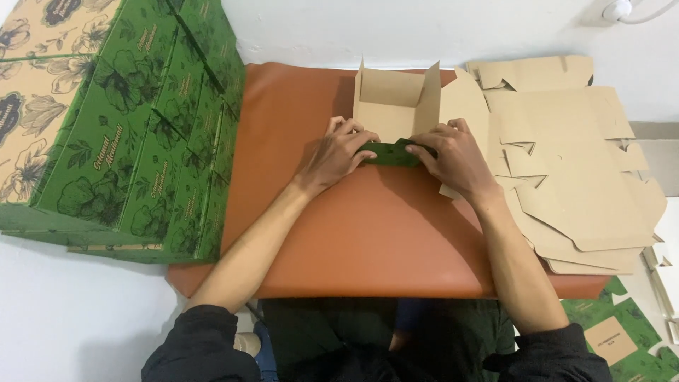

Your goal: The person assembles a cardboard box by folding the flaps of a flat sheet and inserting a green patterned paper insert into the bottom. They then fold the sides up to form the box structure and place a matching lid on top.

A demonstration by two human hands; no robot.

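A half-folded cardboard box (391,102), brown inside and green outside, stands on the orange-brown table (339,233) at the far middle. Its back and side walls are upright. My left hand (339,152) and my right hand (453,155) both press on the green front flap (389,153) of the box, fingers curled over its edge from either side.
A stack of flat brown box blanks (573,170) lies on the table's right side. Finished green boxes with flower prints (120,120) are piled at the left. More green blanks (622,332) lie low at the right. A white wall runs behind the table.
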